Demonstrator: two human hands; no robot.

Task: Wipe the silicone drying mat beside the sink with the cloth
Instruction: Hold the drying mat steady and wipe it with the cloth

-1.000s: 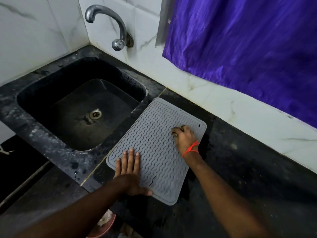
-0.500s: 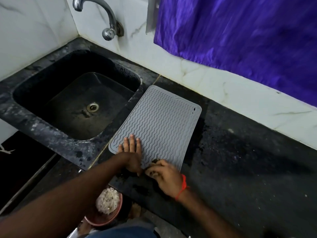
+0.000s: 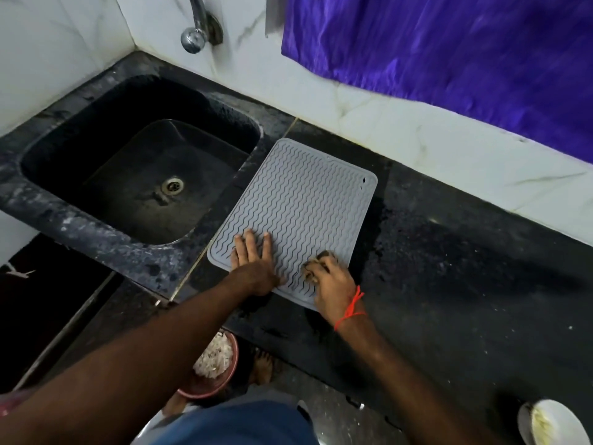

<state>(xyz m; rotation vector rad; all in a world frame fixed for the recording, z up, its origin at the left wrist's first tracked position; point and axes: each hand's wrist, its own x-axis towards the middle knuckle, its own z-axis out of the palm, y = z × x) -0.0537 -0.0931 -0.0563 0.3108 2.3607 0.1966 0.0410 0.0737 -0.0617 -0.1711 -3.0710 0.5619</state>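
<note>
A grey silicone drying mat (image 3: 298, 200) with wavy ridges lies on the black counter, just right of the sink (image 3: 141, 175). My left hand (image 3: 253, 264) lies flat, fingers spread, on the mat's near left corner. My right hand (image 3: 330, 281), with a red thread on the wrist, presses on the mat's near right corner. Its fingers are curled around a small dark cloth (image 3: 321, 260), which shows only as a scrap at the fingertips.
A chrome tap (image 3: 195, 30) sticks out of the marble wall above the sink. A purple curtain (image 3: 449, 49) hangs at the back right. Below the counter edge are a pink bowl (image 3: 215, 367) of scraps and a white bowl (image 3: 548, 422) at the bottom right.
My right hand swept from the mat's far right corner down to the near edge, then shifted slightly right onto the near right corner. My left hand stayed on the near left corner.
</note>
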